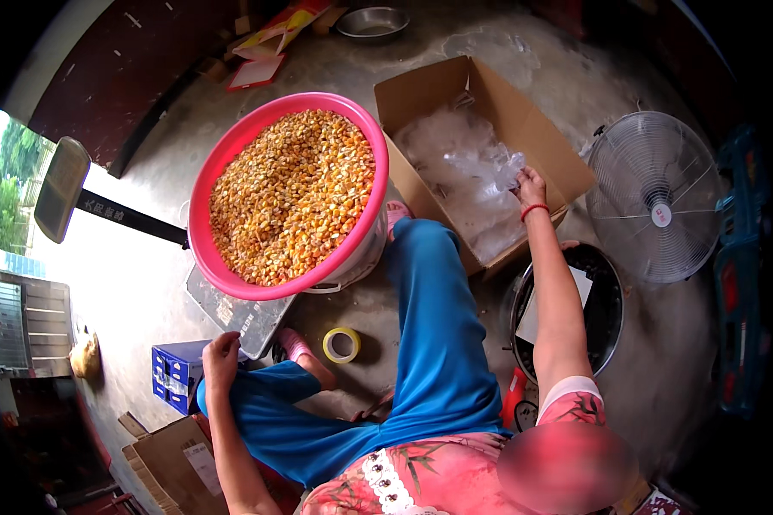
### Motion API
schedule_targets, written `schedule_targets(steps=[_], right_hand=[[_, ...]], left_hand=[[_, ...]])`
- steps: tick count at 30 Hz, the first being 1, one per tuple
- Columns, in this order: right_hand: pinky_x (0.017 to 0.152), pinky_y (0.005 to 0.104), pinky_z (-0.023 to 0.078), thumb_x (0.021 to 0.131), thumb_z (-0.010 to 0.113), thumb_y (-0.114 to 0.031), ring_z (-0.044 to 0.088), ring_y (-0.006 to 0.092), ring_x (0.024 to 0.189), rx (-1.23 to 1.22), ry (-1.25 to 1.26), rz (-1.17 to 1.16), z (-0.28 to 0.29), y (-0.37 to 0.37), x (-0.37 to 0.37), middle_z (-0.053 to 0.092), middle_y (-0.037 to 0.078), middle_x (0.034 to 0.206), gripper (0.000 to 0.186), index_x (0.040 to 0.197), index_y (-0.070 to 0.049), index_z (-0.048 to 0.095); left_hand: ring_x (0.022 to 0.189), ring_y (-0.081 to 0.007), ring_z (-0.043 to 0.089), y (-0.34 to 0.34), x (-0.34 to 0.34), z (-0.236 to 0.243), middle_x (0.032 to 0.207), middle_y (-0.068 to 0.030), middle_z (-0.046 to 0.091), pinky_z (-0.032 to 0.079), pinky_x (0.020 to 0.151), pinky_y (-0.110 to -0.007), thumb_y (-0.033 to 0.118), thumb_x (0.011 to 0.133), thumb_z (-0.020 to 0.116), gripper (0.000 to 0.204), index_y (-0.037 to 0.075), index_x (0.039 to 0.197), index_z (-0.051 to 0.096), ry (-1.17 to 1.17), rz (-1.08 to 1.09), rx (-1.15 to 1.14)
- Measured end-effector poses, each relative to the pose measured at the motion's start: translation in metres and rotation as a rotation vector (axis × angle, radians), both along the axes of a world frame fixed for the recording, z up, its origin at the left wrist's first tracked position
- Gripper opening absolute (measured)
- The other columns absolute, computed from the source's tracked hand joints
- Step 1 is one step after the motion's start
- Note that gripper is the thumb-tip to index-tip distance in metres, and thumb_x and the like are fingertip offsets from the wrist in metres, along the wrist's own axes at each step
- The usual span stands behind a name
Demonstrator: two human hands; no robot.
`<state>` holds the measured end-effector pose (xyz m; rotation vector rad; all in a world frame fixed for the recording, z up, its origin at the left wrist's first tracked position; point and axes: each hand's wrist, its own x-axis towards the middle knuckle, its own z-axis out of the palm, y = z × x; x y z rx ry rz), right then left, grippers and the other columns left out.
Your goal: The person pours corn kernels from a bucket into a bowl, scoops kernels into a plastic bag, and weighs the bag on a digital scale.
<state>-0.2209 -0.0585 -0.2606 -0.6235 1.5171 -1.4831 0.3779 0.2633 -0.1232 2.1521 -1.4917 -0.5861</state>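
Note:
My right hand [531,189] reaches into an open cardboard box [532,137] at the right, its fingers closed on a clear plastic bag [508,169]. More crinkled clear plastic bags [442,142] lie in the box. My left hand [221,360] is raised by my bent left knee, fingers curled together; whatever they may hold is too small to tell. In front of me, a pink-rimmed tub [199,206] full of dried corn kernels [292,197] stands on a platform scale [219,313].
The scale's display [63,189] stands on a post at the left. A roll of yellow tape [342,345] lies by my foot. A blue box [170,378] sits left, a round fan [657,197] right. Beside my right arm is a dark round container [605,300]. A metal basin [373,23] lies far back.

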Motion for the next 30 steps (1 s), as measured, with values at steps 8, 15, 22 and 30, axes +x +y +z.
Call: schedule_targets(steps=[8, 15, 22, 30], right_hand=[[0.075, 0.0301, 0.046, 0.084, 0.047, -0.004, 0.056, 0.0152, 0.084, -0.382, -0.299, 0.193, 0.111, -0.002, 0.04, 0.059, 0.003, 0.095, 0.021, 0.102, -0.008, 0.057], [0.08, 0.0218, 0.042, 0.081, 0.048, 0.0, 0.054, 0.0089, 0.086, -0.827, -0.266, 0.577, 0.268, 0.065, 0.202, 0.059, 0.003, 0.092, 0.024, 0.102, -0.002, 0.058], [0.068, 0.0254, 0.043, 0.078, 0.053, 0.006, 0.056, 0.0175, 0.077, -1.046, 0.309, 1.139, 0.279, 0.143, 0.343, 0.056, 0.008, 0.08, 0.014, 0.086, -0.001, 0.061], [0.066, 0.0307, 0.046, 0.073, 0.051, 0.004, 0.058, 0.0255, 0.075, -0.941, 0.393, 1.23, 0.233, 0.162, 0.354, 0.058, 0.013, 0.079, 0.017, 0.084, -0.002, 0.061]], left_hand=[[0.065, -0.0199, 0.062, 0.008, 0.0, -0.001, 0.073, -0.0142, 0.062, 0.047, 0.06, -0.029, 0.007, 0.075, 0.058, 0.017, 0.003, 0.09, 0.064, -0.014, 0.062, -0.086], [0.062, -0.0103, 0.056, 0.013, 0.006, 0.006, 0.089, -0.0075, 0.06, 0.046, 0.057, -0.023, 0.002, 0.075, 0.06, 0.04, 0.009, 0.114, 0.054, 0.117, 0.156, -0.288], [0.096, -0.0182, 0.054, -0.012, -0.036, 0.057, 0.136, -0.0138, 0.028, 0.049, 0.067, -0.023, 0.002, 0.07, 0.069, 0.089, 0.019, 0.139, 0.015, 0.45, 0.211, -0.651], [0.101, -0.0207, 0.053, -0.053, -0.041, 0.091, 0.124, -0.0115, 0.044, 0.047, 0.077, -0.028, 0.007, 0.071, 0.07, 0.069, 0.014, 0.131, 0.037, 0.639, 0.12, -0.736]])
